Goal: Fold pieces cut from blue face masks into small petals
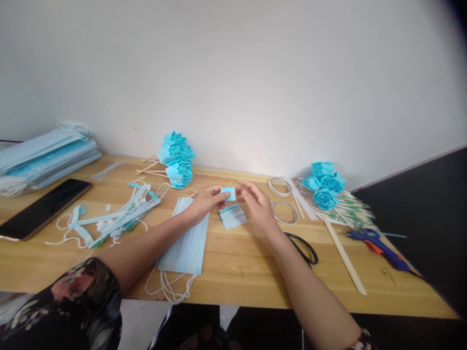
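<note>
At the left end of the pale, wood-grained counter, I see a thick stack of light-blue face masks with white ear loops, then a flat black phone. Next comes a loose heap of blue-and-white fabric strips and cords, with bright-blue ruffled flowers on thin wooden sticks lying behind it.

Over a flat pale-blue pleated mask pile reaches the left hand, thumb and fingers closed in a pinch on a small light-blue rectangular piece, which I find raised above similar cut blue pieces. Just right of it, the right hand has its fingers bent and partly spread; whether their tips touch the piece I cannot tell.

Farther right I pick out two white-edged tape rolls, a black loop-shaped handle, more bright-blue flowers, a flat cream-coloured stick and a blue glue gun with an orange trigger, any lettering on it too blurred to read.
</note>
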Available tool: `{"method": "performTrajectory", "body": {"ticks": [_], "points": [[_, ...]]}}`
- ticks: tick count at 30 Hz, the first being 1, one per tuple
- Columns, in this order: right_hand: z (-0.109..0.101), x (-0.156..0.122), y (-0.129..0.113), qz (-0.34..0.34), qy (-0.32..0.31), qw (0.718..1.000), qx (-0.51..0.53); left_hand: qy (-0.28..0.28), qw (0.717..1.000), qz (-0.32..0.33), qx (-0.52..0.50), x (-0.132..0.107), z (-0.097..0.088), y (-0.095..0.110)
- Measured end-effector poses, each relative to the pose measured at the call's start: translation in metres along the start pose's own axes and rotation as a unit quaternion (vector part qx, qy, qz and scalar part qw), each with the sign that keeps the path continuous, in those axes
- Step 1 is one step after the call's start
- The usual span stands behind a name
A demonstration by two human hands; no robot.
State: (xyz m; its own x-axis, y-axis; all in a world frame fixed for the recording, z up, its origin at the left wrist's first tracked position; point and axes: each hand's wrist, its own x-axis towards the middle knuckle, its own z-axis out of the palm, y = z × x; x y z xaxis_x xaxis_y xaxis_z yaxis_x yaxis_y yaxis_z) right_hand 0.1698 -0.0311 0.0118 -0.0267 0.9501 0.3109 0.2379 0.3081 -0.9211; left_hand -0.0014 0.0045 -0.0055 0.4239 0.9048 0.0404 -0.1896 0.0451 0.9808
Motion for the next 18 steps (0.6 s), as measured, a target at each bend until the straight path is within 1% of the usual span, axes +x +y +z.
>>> {"method": "performTrajectory", "body": {"ticks": [3, 7, 11, 14, 18], "points": [[0.0003, -0.0001, -0.0028, 0.010, -0.004, 1.000, 0.020, 0.006, 1.000, 0.010, 0.019, -0.0007, 0.0009, 0.0029], [0.0007, 0.0011, 0.0009, 0.012, -0.016, 1.000, 0.001, 0.006, 0.998, 0.011, 0.057, -0.0027, 0.0029, 0.0075], [0.0011, 0.0019, 0.0041, 0.029, -0.033, 0.999, 0.003, -0.001, 0.996, 0.015, 0.083, -0.0040, 0.0037, 0.0088], [0.0015, 0.0014, 0.0022, 0.044, -0.040, 0.998, 0.016, 0.003, 0.995, 0.023, 0.092, -0.0038, 0.0033, 0.0082], [0.0021, 0.0001, -0.0014, 0.053, -0.050, 0.997, 0.012, 0.023, 0.996, 0.038, 0.083, -0.0022, 0.0024, 0.0069]]}}
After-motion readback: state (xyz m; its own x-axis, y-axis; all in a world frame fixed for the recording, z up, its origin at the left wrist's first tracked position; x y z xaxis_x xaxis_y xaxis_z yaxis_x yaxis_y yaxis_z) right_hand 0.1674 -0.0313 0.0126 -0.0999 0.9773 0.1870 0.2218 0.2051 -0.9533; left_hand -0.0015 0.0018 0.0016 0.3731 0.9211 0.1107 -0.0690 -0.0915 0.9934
